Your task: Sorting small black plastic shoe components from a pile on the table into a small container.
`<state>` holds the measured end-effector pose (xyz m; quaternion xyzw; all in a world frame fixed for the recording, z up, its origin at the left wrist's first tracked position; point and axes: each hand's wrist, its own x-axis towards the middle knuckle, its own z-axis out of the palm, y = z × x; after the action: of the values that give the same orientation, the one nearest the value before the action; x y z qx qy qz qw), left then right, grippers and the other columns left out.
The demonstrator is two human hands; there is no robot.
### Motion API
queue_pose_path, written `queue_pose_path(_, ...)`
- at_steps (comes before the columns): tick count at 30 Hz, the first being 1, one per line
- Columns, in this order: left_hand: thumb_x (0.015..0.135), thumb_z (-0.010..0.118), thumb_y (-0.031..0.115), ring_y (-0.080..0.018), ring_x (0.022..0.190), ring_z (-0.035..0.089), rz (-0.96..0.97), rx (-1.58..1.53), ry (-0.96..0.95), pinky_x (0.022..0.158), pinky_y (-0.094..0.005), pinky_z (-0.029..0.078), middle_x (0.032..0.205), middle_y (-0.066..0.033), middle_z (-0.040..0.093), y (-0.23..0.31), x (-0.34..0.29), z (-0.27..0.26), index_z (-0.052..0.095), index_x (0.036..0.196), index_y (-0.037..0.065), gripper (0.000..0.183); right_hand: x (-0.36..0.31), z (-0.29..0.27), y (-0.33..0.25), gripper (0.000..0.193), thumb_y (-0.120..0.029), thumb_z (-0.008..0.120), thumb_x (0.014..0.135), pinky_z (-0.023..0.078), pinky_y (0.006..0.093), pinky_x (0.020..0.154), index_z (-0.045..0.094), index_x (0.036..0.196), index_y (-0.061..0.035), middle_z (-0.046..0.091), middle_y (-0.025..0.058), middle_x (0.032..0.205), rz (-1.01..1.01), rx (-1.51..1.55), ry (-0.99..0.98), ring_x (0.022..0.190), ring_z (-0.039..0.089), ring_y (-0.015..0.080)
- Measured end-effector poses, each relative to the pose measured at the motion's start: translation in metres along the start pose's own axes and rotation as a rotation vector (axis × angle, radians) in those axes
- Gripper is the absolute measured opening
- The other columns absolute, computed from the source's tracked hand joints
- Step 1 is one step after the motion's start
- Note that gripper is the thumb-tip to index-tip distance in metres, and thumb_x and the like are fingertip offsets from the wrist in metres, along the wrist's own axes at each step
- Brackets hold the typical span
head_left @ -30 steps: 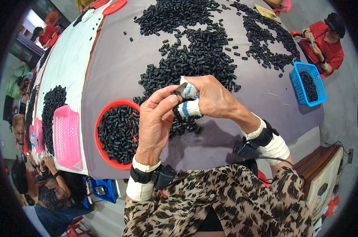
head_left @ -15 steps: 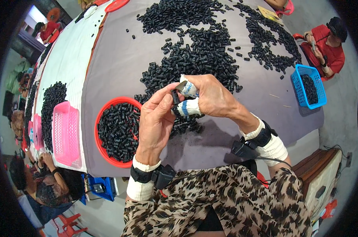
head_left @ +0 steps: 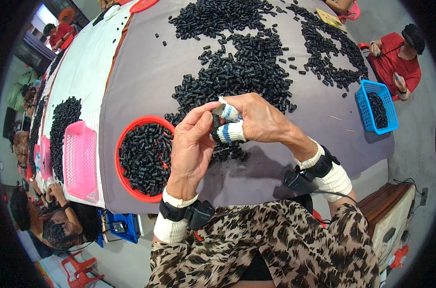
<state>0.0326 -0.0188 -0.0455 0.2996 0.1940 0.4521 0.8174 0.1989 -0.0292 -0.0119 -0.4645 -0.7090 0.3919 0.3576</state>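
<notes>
Small blue lettering is borne by the upper white finger sleeve worn on the right hand. It is set at a slant and wrapped around the sleeve's curve, and no word, number or sign can be read there with certainty.

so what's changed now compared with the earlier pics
The co-worker at far right has lowered one hand down-right in the picture, parting it from the other. The left hand and right hand stay close together at a small black piece; the red basin sits as before.
</notes>
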Motion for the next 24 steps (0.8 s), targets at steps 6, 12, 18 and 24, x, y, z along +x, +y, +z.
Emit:
queue_pose_path(6,0.088,0.055,0.010,-0.0104,0.084,0.059,0.001,0.039,0.060,0.077,-0.0243,0.048,0.094,-0.0060,0.062,0.002,-0.001,0.006,0.056,0.108,-0.003,0.024,0.001,-0.002,-0.001,0.031,-0.028,0.068,0.070,0.044,0.0345,0.058,0.059,0.082,-0.0007,0.060,0.0114,0.067,0.001,-0.043,-0.055,0.060,0.057,0.0218)
queue_pose_path(12,0.087,0.056,0.009,-0.0094,0.084,0.058,0.020,0.074,0.049,0.076,-0.0227,0.048,0.094,-0.0053,0.062,0.002,-0.002,0.002,0.057,0.106,-0.003,0.023,0.001,-0.002,0.004,0.025,-0.021,0.067,0.074,0.043,0.0296,0.057,0.059,0.089,-0.0019,0.058,0.0047,0.069,-0.052,-0.011,-0.125,0.061,0.052,0.0118)
queue_pose_path(18,0.088,0.056,0.010,-0.0095,0.084,0.058,0.023,0.090,0.043,0.076,-0.0225,0.048,0.094,-0.0057,0.062,0.004,0.000,0.000,0.057,0.106,-0.002,0.022,0.005,0.003,0.007,0.029,-0.027,0.066,0.071,0.043,0.0350,0.057,0.057,0.077,0.0001,0.060,0.0122,0.067,-0.084,-0.041,-0.067,0.059,0.057,0.0240)
queue_pose_path(24,0.088,0.056,0.011,-0.0107,0.083,0.059,0.025,0.033,0.065,0.073,-0.0238,0.049,0.091,-0.0058,0.061,0.009,-0.001,0.004,0.057,0.106,-0.002,0.022,0.007,0.000,-0.002,0.032,-0.029,0.070,0.068,0.043,0.0326,0.056,0.057,0.076,-0.0009,0.057,0.0088,0.063,-0.009,0.003,-0.022,0.058,0.054,0.0185)
